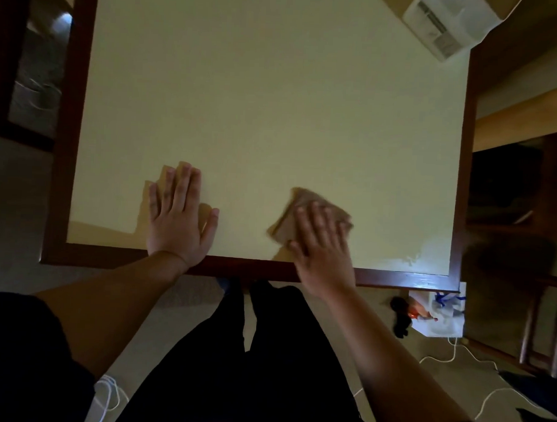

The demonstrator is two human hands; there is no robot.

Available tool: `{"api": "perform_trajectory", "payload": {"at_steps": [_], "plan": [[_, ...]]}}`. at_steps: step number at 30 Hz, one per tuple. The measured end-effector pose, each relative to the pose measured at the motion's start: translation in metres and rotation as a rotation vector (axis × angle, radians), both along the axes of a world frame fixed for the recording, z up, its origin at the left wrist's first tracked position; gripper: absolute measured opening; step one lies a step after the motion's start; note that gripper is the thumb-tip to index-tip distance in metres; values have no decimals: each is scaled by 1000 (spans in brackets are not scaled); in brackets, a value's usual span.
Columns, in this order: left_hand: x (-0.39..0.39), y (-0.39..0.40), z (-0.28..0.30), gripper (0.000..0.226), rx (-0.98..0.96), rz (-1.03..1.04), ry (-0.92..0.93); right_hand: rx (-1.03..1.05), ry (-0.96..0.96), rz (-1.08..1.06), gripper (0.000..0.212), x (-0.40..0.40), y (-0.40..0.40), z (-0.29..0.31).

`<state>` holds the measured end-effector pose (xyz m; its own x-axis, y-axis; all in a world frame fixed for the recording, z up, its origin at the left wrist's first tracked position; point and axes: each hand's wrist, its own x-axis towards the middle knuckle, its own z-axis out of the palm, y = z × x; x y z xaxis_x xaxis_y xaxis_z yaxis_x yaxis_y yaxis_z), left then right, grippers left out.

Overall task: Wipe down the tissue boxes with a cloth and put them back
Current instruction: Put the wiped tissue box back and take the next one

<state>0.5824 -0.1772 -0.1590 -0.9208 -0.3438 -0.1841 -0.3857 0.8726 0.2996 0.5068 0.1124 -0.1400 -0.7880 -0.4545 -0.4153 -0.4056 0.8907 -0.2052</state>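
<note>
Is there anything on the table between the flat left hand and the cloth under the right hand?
No. In the head view, only bare tabletop separates the left hand from the cloth.

Dim, warm-tinted frame overall. Surface [274,100] is the brightest area, with glare near its front right corner. Soft shadows lie beside the left hand [179,217]. Right hand [320,247] and cloth [305,215] are motion-blurred. Floor and surroundings are nearly black. Wide-angle bending shows at the edges.
</note>
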Motion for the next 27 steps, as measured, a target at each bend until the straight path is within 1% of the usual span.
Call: {"api": "perform_trajectory", "payload": {"at_steps": [2,4,7,10,15,19,24,27], "plan": [[0,1,-1,82,-5,5,-1,20,9,-274,71,-20,36,-2],[-1,1,-2,82,-13,8,-2,13,2,-463,71,-30,60,-1],[-1,1,-3,83,-19,7,0,-8,18,-548,72,-29,58,-1],[-1,1,-3,83,-18,11,5,-22,29,-582,70,-25,45,-2],[-2,1,-2,83,-19,11,0,-52,37,-490,71,-30,39,-5],[-2,0,0,85,4,-4,-23,-57,26,-438,72,-39,16,-6],[-3,-4,5,87,58,1,-45,-59,28,-289,70,-56,-54,-4],[-2,-16,14,83,160,-28,-26,-55,7,-188,70,-65,-107,-1]]}}
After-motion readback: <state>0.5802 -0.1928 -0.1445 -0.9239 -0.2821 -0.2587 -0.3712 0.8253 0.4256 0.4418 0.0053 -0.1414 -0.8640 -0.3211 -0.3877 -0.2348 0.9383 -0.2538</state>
